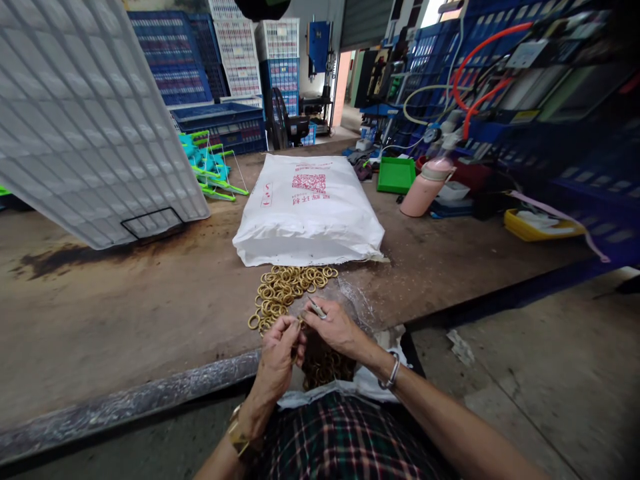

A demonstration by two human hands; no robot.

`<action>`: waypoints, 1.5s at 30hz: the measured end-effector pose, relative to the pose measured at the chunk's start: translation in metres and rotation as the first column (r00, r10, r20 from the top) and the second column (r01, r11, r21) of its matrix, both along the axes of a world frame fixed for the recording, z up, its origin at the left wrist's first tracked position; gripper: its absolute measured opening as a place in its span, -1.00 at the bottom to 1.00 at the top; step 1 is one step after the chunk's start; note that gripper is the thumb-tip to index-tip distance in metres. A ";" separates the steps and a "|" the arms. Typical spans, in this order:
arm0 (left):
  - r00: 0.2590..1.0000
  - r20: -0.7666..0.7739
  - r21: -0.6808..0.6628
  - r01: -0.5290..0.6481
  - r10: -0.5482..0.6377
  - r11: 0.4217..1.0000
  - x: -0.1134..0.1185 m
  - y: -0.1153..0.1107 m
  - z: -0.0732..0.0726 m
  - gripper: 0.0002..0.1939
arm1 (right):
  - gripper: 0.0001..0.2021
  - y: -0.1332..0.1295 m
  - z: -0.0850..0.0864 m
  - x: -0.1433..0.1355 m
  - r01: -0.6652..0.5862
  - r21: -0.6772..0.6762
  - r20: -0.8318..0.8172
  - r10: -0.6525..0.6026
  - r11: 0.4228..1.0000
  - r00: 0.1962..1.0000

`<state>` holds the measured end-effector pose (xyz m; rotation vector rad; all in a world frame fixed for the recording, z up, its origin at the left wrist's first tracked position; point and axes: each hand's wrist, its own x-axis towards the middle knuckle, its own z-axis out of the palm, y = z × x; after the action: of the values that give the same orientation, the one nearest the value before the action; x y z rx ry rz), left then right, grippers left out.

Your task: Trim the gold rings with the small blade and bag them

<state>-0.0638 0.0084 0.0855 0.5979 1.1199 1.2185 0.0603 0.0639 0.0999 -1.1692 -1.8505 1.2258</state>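
- While both hands meet at the near edge of the workbench (125, 313), the left hand (278, 357) pinches a small brass ring between thumb and fingertips, closed on it.
- The right hand (336, 328) is closed around a thin metal tool (317, 307), whose tip points toward the left hand.
- The pile of brass rings (285, 288) lies on the workbench just beyond the hands, in front of a white sack (307, 210).
- A pink bottle (426, 187) stands further right, beside a green tray (395, 175).
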 end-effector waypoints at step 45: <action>0.999 -0.041 0.159 0.031 -0.024 0.987 0.001 -0.014 -0.009 -0.71 | -0.87 -0.017 -0.013 0.010 -0.252 0.369 0.410 0.087 0.895 0.908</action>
<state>-0.0629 -0.0055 0.0766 0.7591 1.0498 1.2851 0.0702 0.0470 0.0868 -1.0688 -2.4073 0.6547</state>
